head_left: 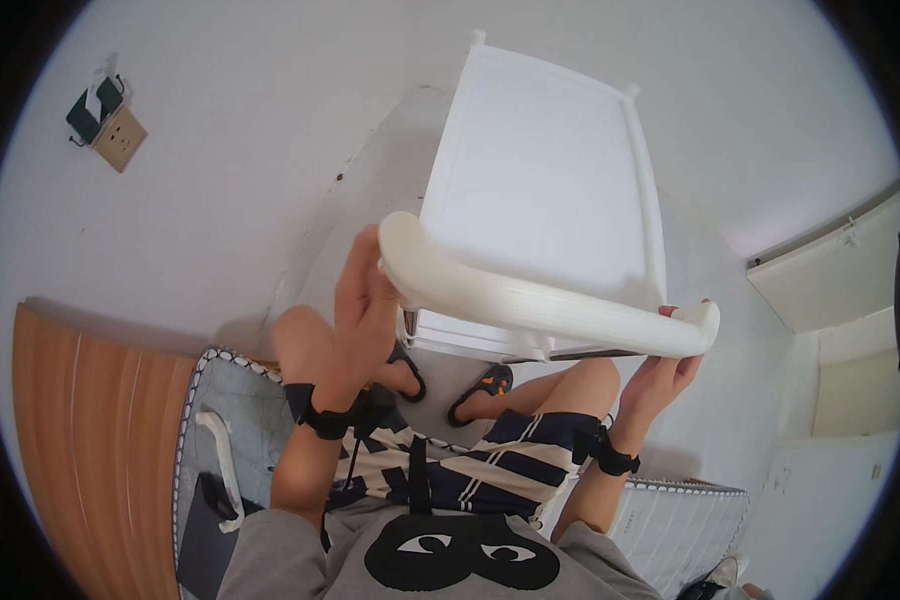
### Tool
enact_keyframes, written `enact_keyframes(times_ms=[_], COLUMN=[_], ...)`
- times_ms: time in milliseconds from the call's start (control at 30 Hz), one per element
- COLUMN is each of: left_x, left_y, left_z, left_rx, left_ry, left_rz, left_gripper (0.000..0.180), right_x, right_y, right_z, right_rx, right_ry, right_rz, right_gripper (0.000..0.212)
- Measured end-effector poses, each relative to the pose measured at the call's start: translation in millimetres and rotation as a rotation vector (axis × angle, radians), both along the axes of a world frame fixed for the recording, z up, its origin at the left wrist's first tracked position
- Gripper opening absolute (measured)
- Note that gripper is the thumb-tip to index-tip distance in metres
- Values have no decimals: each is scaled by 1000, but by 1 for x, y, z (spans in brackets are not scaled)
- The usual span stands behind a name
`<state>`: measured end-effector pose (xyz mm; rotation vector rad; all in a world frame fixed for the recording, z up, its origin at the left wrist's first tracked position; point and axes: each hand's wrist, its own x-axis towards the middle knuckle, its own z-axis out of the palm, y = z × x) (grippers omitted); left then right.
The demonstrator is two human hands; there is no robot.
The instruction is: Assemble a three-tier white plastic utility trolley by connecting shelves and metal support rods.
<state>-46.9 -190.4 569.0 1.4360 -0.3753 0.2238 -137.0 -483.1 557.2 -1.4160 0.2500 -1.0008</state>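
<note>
Both my hands grip a white curved bar [530, 308], which bends at its ends and runs across the near side of a white framed panel [540, 165]. My left hand [363, 285] closes around the bar's left end, with some fingers hidden behind it. At the right end, my right hand [663, 375] holds the bar from below, fingertips showing above it. Small knobs stand at the panel's two far corners. Beneath the bar, a lower white part [465, 335] is partly covered; whether the bar is joined to the panel I cannot tell.
A similar curved white piece [222, 465] lies on the bedding at left, by a dark flat object [205, 535]. A wooden headboard [100, 430] stands at far left. On the left wall is a socket [120, 138]; white cabinets [840, 270] are at right.
</note>
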Motion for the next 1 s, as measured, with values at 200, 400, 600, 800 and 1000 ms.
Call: enact_keyframes(times_ms=[200,400,600,800,1000], left_x=[-16,-63,-174,-316,-356], left_y=[70,216,392,444,392], left_z=[19,30,-35,-125,-166], left_rx=[-341,-422,-451,-279,704], left_ry=[-169,-102,183,567,606], left_rz=[185,579,564,1239,1578], left_gripper=[37,37,40,34,34], right_x=[-6,11,16,12,14], right_y=[27,17,9,-24,-28], right_z=[31,10,-1,-53,-68], right_rx=[-574,-345,13,116,172], right_ry=[223,2,161,52,22], right_rz=[-10,-74,-117,-15,6], right_gripper=[58,52,54,71,65])
